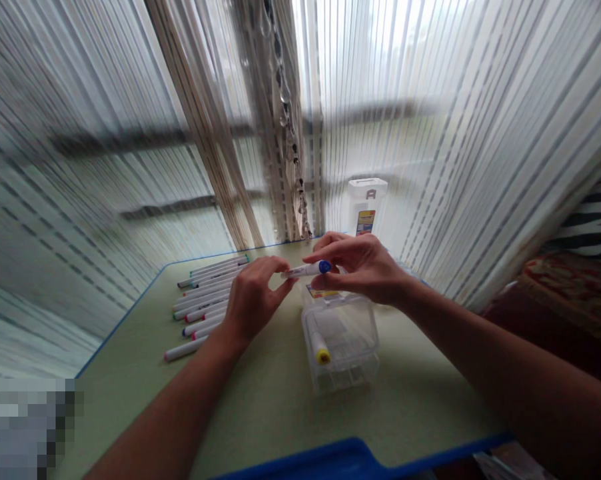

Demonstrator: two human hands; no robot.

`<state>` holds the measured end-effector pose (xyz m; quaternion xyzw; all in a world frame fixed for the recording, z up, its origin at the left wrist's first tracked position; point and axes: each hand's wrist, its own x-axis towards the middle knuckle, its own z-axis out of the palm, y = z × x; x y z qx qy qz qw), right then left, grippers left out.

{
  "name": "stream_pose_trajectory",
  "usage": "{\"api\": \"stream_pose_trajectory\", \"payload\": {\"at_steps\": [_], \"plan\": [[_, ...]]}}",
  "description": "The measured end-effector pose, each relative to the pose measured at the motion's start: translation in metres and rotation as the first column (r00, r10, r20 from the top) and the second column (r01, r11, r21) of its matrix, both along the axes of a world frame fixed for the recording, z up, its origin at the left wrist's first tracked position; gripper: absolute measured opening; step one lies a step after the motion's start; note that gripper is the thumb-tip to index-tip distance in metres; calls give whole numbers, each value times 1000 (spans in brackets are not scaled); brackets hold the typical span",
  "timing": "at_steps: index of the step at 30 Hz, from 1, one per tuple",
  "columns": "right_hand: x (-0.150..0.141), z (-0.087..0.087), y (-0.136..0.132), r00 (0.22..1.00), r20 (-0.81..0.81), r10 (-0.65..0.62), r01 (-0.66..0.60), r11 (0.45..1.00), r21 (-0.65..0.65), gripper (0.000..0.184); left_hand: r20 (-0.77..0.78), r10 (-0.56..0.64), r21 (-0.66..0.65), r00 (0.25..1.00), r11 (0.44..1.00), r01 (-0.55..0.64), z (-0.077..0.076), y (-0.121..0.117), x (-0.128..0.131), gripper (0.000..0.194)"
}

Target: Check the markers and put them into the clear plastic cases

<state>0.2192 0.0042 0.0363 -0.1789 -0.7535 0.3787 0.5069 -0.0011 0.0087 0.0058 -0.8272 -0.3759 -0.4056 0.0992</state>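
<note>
A white marker (304, 270) with a blue cap end is held level above the table between my two hands. My left hand (255, 290) pinches its left end between thumb and fingertips. At the blue end, my right hand (363, 267) closes thumb and fingers around the marker. Below them sits a clear plastic box (340, 333), and a yellow-capped marker (319, 343) lies in it or on its lid; I cannot tell which. Several white markers (205, 293) with coloured ends lie side by side to the left, partly hidden by my left hand and forearm.
The pale green table (275, 393) has a blue edge. A tall white translucent container (366, 197) with a yellow label stands behind my right hand. String curtains (205, 113) hang along the far side. At right is a zebra-striped cloth (590, 217).
</note>
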Motion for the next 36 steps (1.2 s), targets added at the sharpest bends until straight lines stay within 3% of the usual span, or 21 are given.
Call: {"api": "stream_pose_trajectory", "payload": {"at_steps": [9, 23, 30, 36], "plan": [[1, -2, 2, 994, -90, 54, -61, 995, -76, 31, -25, 71, 4, 997, 997, -71, -2, -1, 4, 21], [-1, -1, 0, 993, -109, 49, -62, 990, -127, 29, -35, 80, -24, 996, 996, -81, -2, -2, 4, 18], [2, -4, 6, 978, -201, -53, 17, 984, -176, 24, 27, 90, -19, 996, 996, -90, -3, 0, 2, 18], [3, -5, 8, 979, -187, -77, 42, 982, -184, 24, 28, 85, -37, 996, 996, -84, -3, 0, 2, 17]]}}
